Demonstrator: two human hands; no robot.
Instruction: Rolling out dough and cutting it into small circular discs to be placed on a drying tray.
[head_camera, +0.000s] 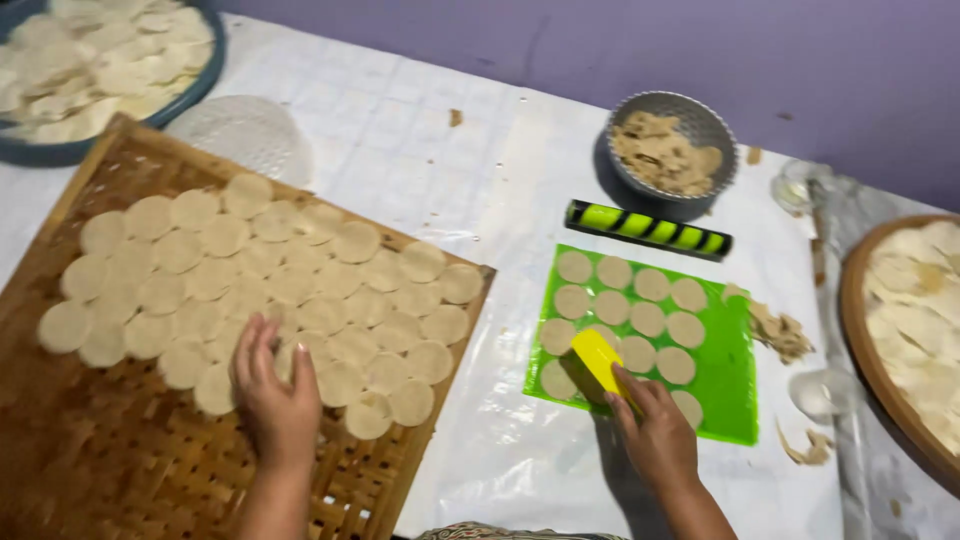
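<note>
Head view: at far left I see a woven bamboo tray (90, 450) covered with overlapping pale dough discs (300, 290). My left hand (272, 400) rests flat on those discs, fingers open, gripping nothing. Further right, a green mat (735, 385) on the white table cover (460, 180) carries more cut rounds (648, 319). My right hand (655, 430) is closed on a yellow scraper (598, 362), its edge against the mat's lower-left rounds. Behind sit a striped green-black roller (648, 229) and a metal bowl (690, 120) of scraps.
</note>
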